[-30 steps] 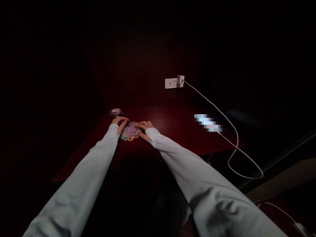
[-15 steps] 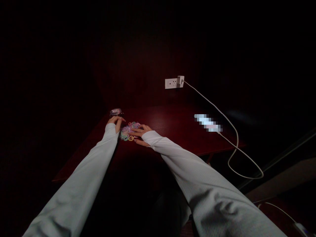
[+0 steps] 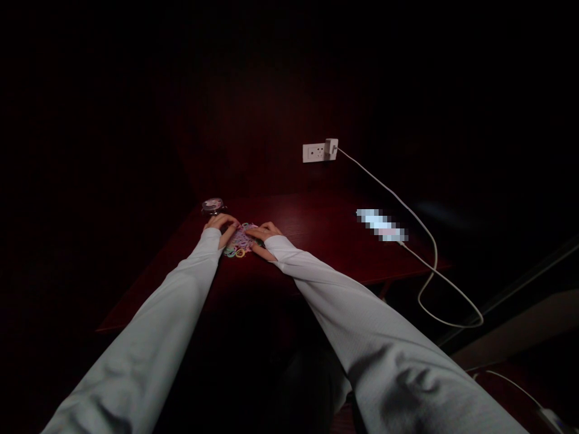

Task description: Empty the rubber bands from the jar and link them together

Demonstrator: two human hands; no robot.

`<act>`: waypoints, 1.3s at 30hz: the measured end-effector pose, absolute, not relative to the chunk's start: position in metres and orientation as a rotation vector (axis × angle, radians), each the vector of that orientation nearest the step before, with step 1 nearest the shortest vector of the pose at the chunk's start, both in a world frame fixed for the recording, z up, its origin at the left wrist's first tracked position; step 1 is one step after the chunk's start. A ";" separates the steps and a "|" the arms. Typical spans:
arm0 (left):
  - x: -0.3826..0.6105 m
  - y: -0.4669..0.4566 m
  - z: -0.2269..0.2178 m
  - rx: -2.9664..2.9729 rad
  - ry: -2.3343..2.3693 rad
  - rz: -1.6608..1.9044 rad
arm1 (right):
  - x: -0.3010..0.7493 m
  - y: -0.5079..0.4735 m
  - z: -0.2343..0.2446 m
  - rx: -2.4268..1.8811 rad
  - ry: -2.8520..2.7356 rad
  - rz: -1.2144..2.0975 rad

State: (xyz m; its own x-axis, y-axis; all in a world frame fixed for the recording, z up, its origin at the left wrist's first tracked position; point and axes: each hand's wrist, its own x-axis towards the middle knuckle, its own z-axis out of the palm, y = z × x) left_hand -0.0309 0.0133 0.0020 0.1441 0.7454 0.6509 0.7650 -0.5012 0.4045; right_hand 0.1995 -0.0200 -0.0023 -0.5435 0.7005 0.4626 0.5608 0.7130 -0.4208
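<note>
A small heap of coloured elastic rings (image 3: 240, 242) lies on a dark red table (image 3: 316, 241) in a dim room. My left hand (image 3: 222, 225) rests at the heap's left side, fingers curled over the rings. My right hand (image 3: 263, 234) lies at the heap's right side, fingers bent and pressed onto the rings. Both hands cup the heap between them. What the fingers pinch, if anything, is too small and dark to name. Both arms wear pale long sleeves.
A small round jar or lid (image 3: 212, 206) stands just behind my left hand. A phone (image 3: 381, 225) lies at the table's right, joined by a white cable (image 3: 429, 265) to a charger in a wall socket (image 3: 319, 151). The surroundings are dark.
My hands had spread apart half a second ago, the right one stretched flat over the rings. Now both have drawn together again around the heap, fingers curled.
</note>
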 end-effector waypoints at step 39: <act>-0.027 -0.003 0.002 -2.486 -1.511 -0.953 | 0.195 -0.013 -0.010 -1.036 -2.363 0.198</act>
State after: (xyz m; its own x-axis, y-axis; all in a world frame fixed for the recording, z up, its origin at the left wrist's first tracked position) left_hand -0.0268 -0.0031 0.0017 0.3200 0.7753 0.5446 0.8255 -0.5102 0.2412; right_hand 0.1948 -0.0134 -0.0103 -0.5539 0.7167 0.4237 0.6362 0.6926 -0.3398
